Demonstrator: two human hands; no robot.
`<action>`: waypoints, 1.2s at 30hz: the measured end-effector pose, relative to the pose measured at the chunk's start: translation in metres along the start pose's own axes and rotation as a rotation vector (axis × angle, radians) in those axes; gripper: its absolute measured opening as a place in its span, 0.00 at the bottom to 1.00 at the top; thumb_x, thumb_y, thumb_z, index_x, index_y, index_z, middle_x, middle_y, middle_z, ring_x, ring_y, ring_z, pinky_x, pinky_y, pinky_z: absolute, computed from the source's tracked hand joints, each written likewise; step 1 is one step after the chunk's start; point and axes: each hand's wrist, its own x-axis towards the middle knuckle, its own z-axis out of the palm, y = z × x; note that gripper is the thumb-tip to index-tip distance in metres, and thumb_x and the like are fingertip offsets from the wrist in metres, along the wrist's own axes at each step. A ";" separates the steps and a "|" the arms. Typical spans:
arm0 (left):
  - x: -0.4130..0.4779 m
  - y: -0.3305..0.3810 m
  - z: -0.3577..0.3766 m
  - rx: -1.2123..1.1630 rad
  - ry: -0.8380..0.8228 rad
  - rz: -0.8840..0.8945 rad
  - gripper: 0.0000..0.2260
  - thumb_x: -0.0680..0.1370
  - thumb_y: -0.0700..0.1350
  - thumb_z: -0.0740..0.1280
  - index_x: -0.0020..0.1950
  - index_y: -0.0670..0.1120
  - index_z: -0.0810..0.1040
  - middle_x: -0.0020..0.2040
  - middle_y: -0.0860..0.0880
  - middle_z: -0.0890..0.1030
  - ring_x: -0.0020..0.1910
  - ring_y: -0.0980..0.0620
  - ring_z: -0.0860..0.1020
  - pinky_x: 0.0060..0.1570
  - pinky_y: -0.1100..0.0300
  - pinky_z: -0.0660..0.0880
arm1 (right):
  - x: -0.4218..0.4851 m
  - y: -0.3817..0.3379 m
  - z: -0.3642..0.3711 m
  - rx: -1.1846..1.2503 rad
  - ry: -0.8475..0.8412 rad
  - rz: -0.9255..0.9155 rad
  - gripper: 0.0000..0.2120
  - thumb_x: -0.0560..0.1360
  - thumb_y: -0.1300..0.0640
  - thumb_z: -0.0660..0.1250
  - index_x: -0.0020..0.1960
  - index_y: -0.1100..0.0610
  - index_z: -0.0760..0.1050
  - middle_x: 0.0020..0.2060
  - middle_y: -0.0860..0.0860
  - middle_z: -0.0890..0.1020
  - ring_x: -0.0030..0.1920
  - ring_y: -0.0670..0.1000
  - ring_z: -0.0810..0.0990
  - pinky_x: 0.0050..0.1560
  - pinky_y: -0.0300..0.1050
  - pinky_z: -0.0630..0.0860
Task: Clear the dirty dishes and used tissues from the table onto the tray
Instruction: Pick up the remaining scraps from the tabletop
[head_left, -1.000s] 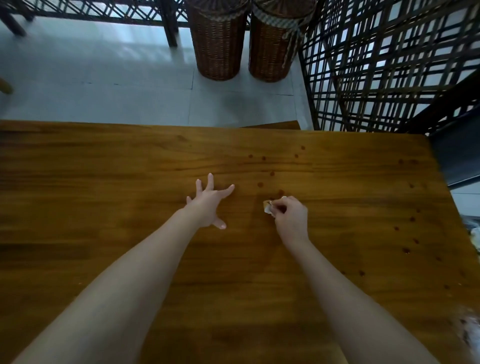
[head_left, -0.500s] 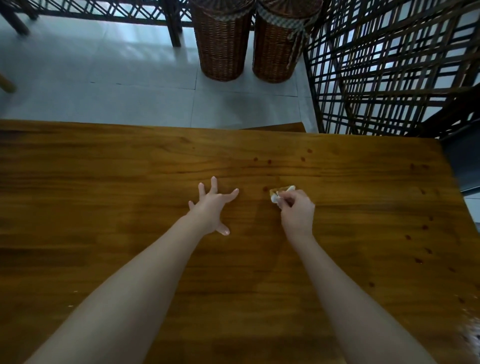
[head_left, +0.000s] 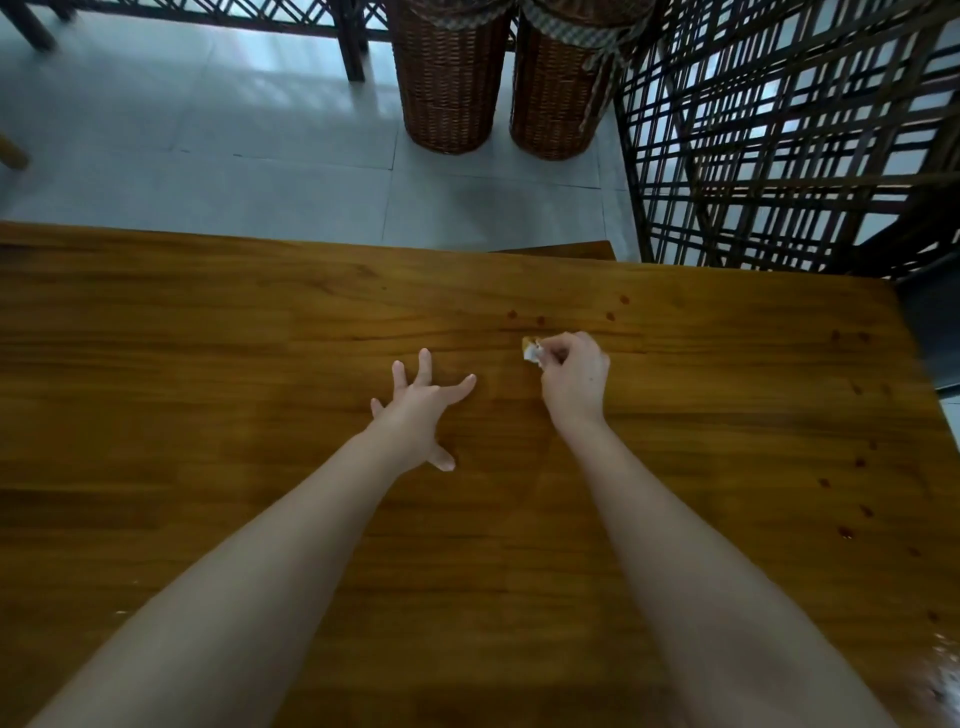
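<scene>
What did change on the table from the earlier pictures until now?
The right hand, pinching the crumpled tissue, slid it away from the person, toward the far dark spots; nearer spots no longer show. The left hand stayed spread on the table.

Both bare forearms reach forward, side by side. The left grip (head_left: 421, 410) faces palm down, its fingers straight and splayed wide, thumb angled back toward the body. The right grip (head_left: 574, 384), just beside it, is curled, its fingertips pinching a crumpled tissue (head_left: 532, 354) at its far-left edge.
</scene>
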 end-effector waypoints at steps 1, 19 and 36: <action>0.001 0.000 0.000 0.003 -0.004 0.000 0.52 0.66 0.42 0.79 0.76 0.65 0.47 0.77 0.45 0.32 0.74 0.35 0.33 0.68 0.29 0.49 | 0.010 -0.002 0.003 -0.003 0.005 0.000 0.07 0.76 0.63 0.66 0.53 0.59 0.81 0.51 0.51 0.79 0.53 0.49 0.76 0.50 0.34 0.68; 0.006 0.001 0.002 0.014 0.005 -0.027 0.53 0.65 0.43 0.80 0.75 0.67 0.47 0.77 0.46 0.32 0.74 0.35 0.32 0.67 0.29 0.48 | 0.001 -0.002 0.002 -0.086 -0.097 -0.184 0.08 0.76 0.68 0.65 0.49 0.62 0.82 0.46 0.50 0.78 0.49 0.49 0.78 0.52 0.41 0.77; -0.001 0.002 -0.003 -0.014 0.015 -0.007 0.51 0.66 0.41 0.79 0.76 0.65 0.50 0.77 0.45 0.34 0.74 0.36 0.33 0.68 0.30 0.48 | 0.039 -0.034 0.026 -0.073 -0.148 -0.193 0.07 0.77 0.64 0.66 0.52 0.61 0.81 0.52 0.53 0.79 0.53 0.50 0.77 0.53 0.36 0.72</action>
